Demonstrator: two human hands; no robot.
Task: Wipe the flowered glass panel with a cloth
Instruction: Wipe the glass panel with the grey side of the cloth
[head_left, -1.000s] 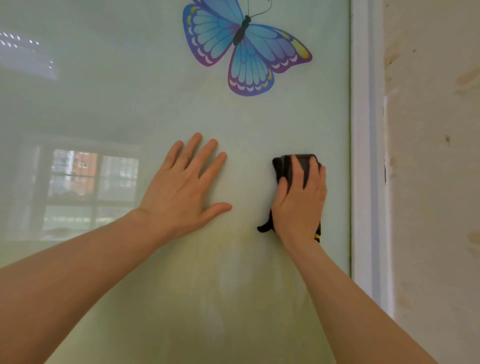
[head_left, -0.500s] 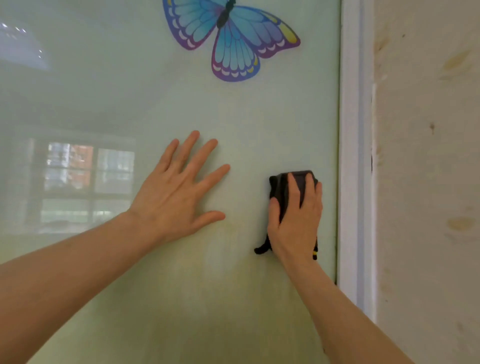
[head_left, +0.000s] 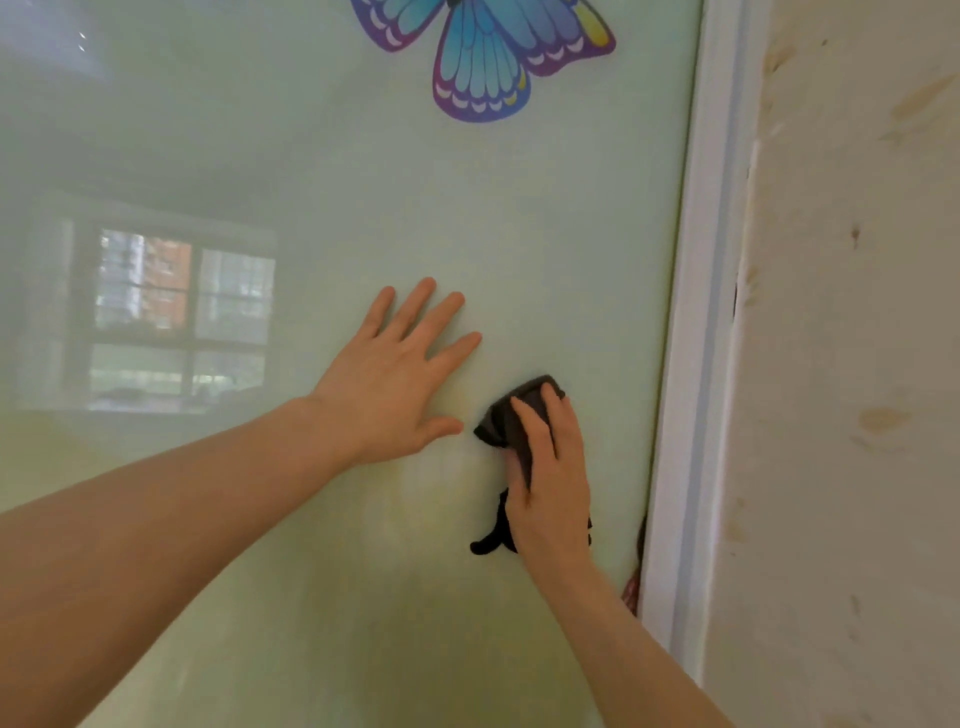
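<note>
R hand (head_left: 553, 493) presses a dark cloth (head_left: 524, 410) flat on the glass panel (head_left: 337, 182), fingers laid over the wad, thumb side partly hidden; it reads as held by pressure, with a tail of cloth hanging out below the palm at approx 7 o'clock. L hand (head_left: 387, 387) lies flat on the glass w/ fingers spread wide, holding nothing, at approx 10 o'clock from the cloth and just beside it.

Cloth sits in the lower-R part of the pane, near the white frame (head_left: 696, 364). Butterfly decal (head_left: 483, 57) is at 12 o'clock, well apart.

Risks (judgement):
- L palm bare on glass, so likely prints/smears on the wiped area.
- Wad is small under the fingers; could slip out if pressure drops.
- Stroke to 3 o'clock may knock knuckles on frame.
- Upstroke to decal could lift its edge.

Cloth long axis approx 12–6 o'clock, slight tilt; bunched end points to 12, tail to 7.
</note>
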